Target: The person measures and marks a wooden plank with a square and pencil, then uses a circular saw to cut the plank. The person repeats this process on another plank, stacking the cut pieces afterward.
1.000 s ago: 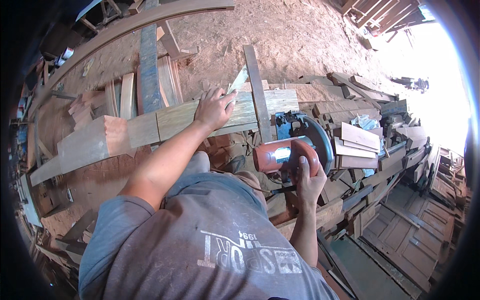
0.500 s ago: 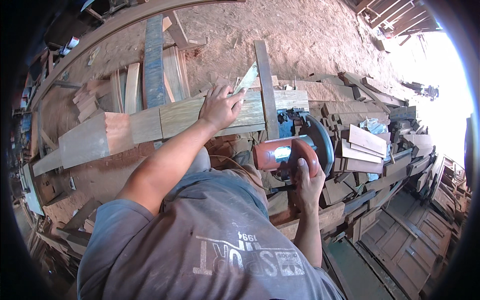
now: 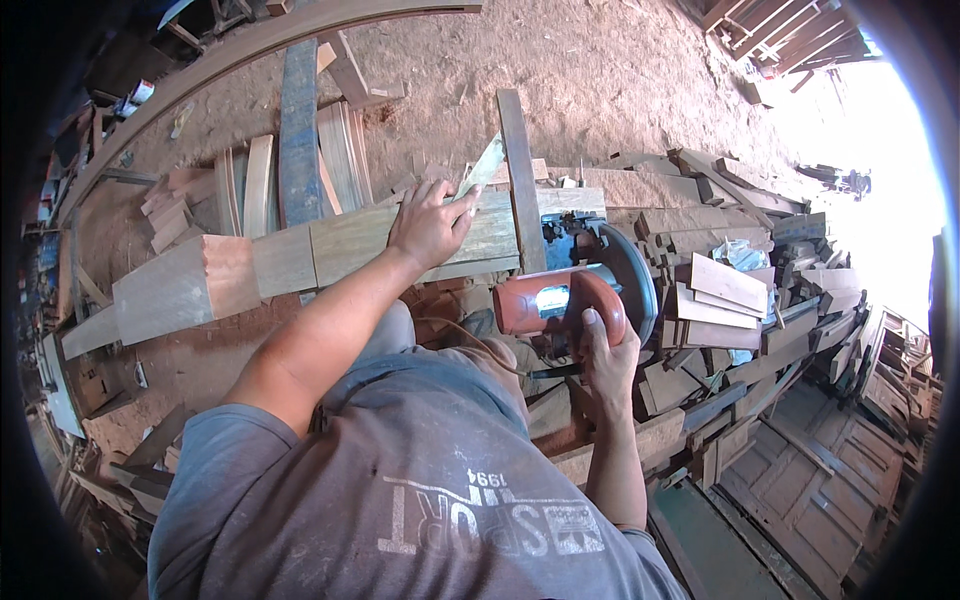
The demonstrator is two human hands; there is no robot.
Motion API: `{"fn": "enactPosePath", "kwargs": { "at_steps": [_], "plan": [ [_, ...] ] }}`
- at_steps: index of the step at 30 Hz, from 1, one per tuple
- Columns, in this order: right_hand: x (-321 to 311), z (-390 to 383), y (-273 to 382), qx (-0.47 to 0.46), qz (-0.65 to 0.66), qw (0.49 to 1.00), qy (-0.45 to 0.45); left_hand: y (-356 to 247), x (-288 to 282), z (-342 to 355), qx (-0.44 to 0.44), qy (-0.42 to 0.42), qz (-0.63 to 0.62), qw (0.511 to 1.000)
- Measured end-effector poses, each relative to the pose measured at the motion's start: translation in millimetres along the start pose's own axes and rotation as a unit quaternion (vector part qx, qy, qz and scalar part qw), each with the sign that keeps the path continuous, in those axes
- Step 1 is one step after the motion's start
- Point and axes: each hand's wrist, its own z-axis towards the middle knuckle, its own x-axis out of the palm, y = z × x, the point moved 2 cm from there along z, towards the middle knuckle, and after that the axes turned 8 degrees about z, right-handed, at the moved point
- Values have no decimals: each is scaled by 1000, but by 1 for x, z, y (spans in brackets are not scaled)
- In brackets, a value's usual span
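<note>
Left hand [image 3: 430,225] has slid along the pale, long plank [image 3: 300,255], lying flat on it; right hand [image 3: 605,362] grips the orange saw [image 3: 560,300].

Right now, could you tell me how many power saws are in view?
1: the orange saw, gripped by the right hand at the beam the left hand presses. Others may be hidden among scraps.
</note>
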Motion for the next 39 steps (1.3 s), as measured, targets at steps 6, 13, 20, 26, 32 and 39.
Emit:
{"fn": "enactPosePath", "kwargs": {
  "at_steps": [6,13,20,26,32,39],
  "plan": [
    [4,9,5,-13,-4,1000,18,0,0,1,9,1,1,1000],
    [10,20,12,-22,-31,999,19,2,3,0,5,14,1,1000],
    [16,32,18,-6,-36,999,17,2,2,1,18,-2,13,1000],
    [26,45,21,-65,-41,997,8,3,2,1,-5,45,-3,999],
    [32,52,28,-29,-9,999,30,3,2,2,6,27,-18,999],
    [38,68,31,-63,-28,997,32,5,4,2,0,39,-12,999]
  ]
}}
